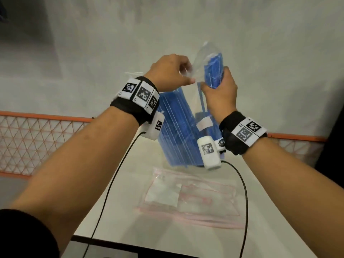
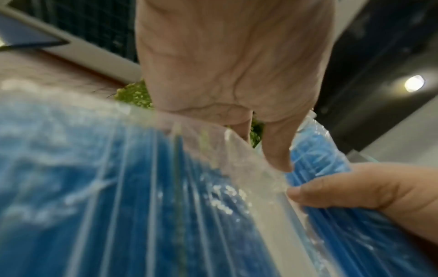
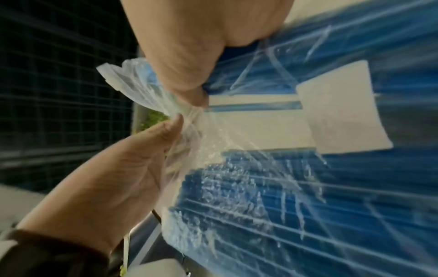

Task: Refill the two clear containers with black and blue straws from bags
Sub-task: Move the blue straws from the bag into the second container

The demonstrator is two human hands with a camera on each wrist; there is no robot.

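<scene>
Above the white table | left hand pinches the clear plastic bag | right hand grips its blue straws | clear container beneath, largely filled | black straws unseen.

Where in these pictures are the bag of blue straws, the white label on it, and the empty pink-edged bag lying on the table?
bag of blue straws point(image 1: 176, 127): head view, on its blue middle.
white label point(image 3: 343, 110): right wrist view, on the label's centre.
empty pink-edged bag point(image 1: 189, 198): head view, on its flat clear middle.
</scene>
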